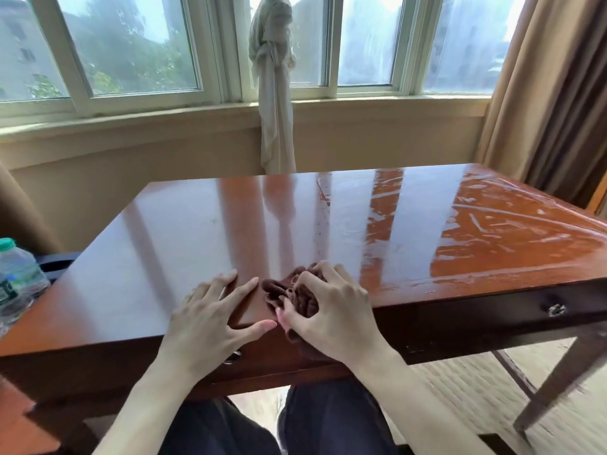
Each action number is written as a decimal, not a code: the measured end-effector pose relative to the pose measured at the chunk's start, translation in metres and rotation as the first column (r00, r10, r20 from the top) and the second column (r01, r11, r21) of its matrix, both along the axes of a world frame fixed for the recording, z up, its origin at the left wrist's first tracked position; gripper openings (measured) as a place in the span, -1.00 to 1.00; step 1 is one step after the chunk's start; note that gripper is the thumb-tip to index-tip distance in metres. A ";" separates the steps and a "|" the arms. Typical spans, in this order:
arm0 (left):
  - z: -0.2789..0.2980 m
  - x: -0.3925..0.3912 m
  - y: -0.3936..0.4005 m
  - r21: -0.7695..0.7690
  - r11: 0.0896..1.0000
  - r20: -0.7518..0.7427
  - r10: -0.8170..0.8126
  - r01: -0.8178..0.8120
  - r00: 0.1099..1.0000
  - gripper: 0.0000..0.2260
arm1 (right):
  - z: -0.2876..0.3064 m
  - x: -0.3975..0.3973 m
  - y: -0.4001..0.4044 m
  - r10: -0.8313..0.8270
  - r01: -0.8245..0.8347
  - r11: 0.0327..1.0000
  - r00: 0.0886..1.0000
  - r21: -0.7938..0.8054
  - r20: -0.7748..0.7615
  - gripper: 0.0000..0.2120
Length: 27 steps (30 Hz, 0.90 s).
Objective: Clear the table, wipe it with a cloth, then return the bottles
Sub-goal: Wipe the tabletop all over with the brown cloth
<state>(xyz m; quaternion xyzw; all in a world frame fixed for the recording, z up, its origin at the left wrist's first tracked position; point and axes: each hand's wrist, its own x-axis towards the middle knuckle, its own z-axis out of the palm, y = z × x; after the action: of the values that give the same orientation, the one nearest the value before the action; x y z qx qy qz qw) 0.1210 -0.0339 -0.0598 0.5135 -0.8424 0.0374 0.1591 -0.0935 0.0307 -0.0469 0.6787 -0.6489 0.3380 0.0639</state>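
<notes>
Right hand (328, 307) bunched around cloth (295, 295) near surface (203, 218) edge; left hand (213, 310) spread flat beside it. Soft, light, probably damp; best gripped as a wad.

1 table (184, 231), 1 cloth (289, 292), 1 bottle (18, 277), 2 hands: left hand (210, 318), right hand (331, 310).

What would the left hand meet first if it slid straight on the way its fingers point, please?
Probably nothing: the left hand lies flat, fingers aimed up and right across bare table. The cloth sits just right of that line, though a fingertip might graze it.
</notes>
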 end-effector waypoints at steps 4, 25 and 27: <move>-0.001 -0.002 -0.001 -0.005 1.000 -0.008 0.007 -0.007 1.000 -0.18 | 0.004 -0.082 0.004 -0.228 0.226 0.973 0.973 0.042 0.037 -0.72; 0.035 -0.086 -0.116 0.138 0.988 -0.231 0.097 -0.066 0.968 -0.65 | 0.018 -0.081 -0.105 -0.146 0.153 0.949 0.988 0.276 -0.044 -0.64; 0.034 -0.110 -0.158 0.134 0.990 -0.212 0.077 -0.050 0.974 -0.64 | 0.020 -0.088 -0.146 -0.142 0.142 0.950 0.990 0.279 -0.019 -0.65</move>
<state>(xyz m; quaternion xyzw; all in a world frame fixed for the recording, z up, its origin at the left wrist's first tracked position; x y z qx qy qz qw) 0.0106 -0.1921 -0.0262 0.5504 -0.8038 -0.0677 0.2153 -0.1819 -0.1156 -0.0272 0.6323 -0.7372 0.2380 -0.0091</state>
